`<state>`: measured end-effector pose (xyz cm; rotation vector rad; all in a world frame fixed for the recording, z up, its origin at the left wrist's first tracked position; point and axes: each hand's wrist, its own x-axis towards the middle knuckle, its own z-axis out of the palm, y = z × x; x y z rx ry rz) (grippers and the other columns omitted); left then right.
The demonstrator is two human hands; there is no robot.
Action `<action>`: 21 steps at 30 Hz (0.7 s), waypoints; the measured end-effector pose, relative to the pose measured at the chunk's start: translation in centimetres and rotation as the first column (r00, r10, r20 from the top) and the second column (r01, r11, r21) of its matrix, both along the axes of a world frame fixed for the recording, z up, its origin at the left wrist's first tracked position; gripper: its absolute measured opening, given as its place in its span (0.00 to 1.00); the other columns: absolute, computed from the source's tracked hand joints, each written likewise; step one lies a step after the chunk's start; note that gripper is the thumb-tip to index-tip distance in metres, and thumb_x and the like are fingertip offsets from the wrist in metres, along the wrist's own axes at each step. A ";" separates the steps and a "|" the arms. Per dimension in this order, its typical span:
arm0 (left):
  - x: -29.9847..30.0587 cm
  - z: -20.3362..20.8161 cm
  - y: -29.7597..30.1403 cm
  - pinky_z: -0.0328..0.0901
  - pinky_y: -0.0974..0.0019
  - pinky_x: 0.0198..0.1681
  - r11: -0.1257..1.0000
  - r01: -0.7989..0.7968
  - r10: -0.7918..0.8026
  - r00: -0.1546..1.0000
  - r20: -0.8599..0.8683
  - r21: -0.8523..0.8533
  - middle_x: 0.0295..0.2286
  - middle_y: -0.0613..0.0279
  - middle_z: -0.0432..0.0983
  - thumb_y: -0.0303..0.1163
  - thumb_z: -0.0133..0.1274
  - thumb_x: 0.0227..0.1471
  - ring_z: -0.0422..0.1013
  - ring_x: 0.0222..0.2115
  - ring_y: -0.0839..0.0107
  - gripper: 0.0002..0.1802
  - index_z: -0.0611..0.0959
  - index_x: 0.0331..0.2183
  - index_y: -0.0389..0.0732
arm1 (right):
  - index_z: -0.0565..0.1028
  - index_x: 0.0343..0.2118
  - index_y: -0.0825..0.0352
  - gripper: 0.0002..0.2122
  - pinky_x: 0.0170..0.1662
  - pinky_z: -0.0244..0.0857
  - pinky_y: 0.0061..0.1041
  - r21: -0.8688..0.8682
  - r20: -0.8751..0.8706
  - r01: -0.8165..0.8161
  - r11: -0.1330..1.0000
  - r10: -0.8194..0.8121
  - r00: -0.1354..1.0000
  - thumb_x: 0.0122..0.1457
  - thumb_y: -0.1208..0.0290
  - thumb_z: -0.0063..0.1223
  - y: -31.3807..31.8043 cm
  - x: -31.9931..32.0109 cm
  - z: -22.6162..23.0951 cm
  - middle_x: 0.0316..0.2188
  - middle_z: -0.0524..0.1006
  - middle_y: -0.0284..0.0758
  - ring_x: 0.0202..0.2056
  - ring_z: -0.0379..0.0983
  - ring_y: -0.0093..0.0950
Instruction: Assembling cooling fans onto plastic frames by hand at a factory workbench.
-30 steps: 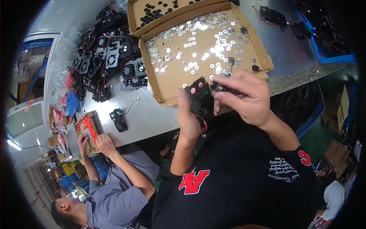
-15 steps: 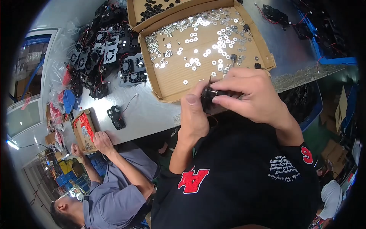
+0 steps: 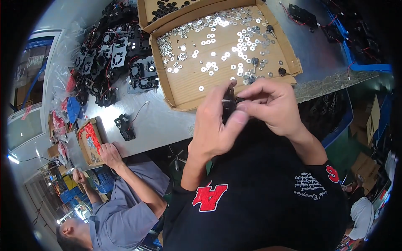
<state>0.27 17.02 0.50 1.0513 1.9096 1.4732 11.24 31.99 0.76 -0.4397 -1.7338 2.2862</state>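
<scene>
My left hand [image 3: 212, 127] is closed around a dark assembly [image 3: 229, 103] with a metal pin on it, just in front of the cardboard tray's near edge. Much of the assembly is hidden by my fingers. My right hand [image 3: 277, 108] has its thumb and fingers pinched together at the assembly's right side; what lies between the fingertips is too small to make out. The cardboard tray [image 3: 186, 93] holds many loose washers and nuts. Close beyond my hands, a few black-knobbed parts with metal stems [image 3: 255, 62] rest in it.
Black fan assemblies [image 3: 119, 54] are heaped at the left, and one [image 3: 124, 127] lies apart with its cable. A co-worker's hand [image 3: 111, 154] rests at a small box of red parts [image 3: 89, 136]. A second tray [image 3: 147, 12] holds black rings. More wired assemblies [image 3: 302, 16] lie far right.
My left hand has turned, its thumb now lower, across the near side of the assembly. My right hand has drawn slightly toward me and its fingers have shifted on the assembly.
</scene>
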 end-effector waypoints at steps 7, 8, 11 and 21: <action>-0.4 1.9 -0.1 0.65 0.53 0.47 0.986 0.079 -0.117 0.954 -0.276 -0.144 0.39 0.39 0.69 0.29 0.56 0.37 0.68 0.40 0.44 0.44 0.64 0.58 0.25 | 0.76 0.44 0.78 0.10 0.37 0.76 0.22 -0.356 0.014 -0.134 0.925 0.148 0.989 0.61 0.78 0.57 1.4 0.4 1.1 0.34 0.80 0.37 0.35 0.79 0.23; -0.2 2.0 -0.1 0.64 0.53 0.47 0.978 0.032 -0.110 0.919 -0.378 -0.206 0.39 0.39 0.69 0.29 0.57 0.36 0.67 0.40 0.44 0.46 0.63 0.58 0.23 | 0.76 0.44 0.78 0.11 0.37 0.76 0.22 -0.287 0.043 -0.114 0.951 0.131 0.990 0.62 0.77 0.57 1.2 0.3 1.1 0.34 0.80 0.37 0.34 0.79 0.23; 0.1 2.0 0.4 0.63 0.52 0.46 0.961 -0.042 -0.120 0.827 -0.550 -0.274 0.39 0.39 0.68 0.30 0.57 0.35 0.65 0.38 0.45 0.48 0.61 0.58 0.20 | 0.76 0.45 0.78 0.12 0.38 0.76 0.22 -0.216 0.081 -0.088 0.972 0.108 0.991 0.62 0.76 0.57 1.3 0.3 0.5 0.34 0.80 0.38 0.34 0.79 0.23; 0.6 1.0 1.2 0.65 0.56 0.44 0.977 -0.183 0.023 0.590 -0.807 -0.106 0.40 0.43 0.68 0.37 0.60 0.35 0.67 0.37 0.51 0.47 0.67 0.57 0.25 | 0.77 0.44 0.75 0.12 0.39 0.73 0.19 -0.239 0.132 -0.045 0.970 0.078 0.988 0.58 0.76 0.60 2.5 -0.1 -0.7 0.35 0.80 0.36 0.34 0.78 0.20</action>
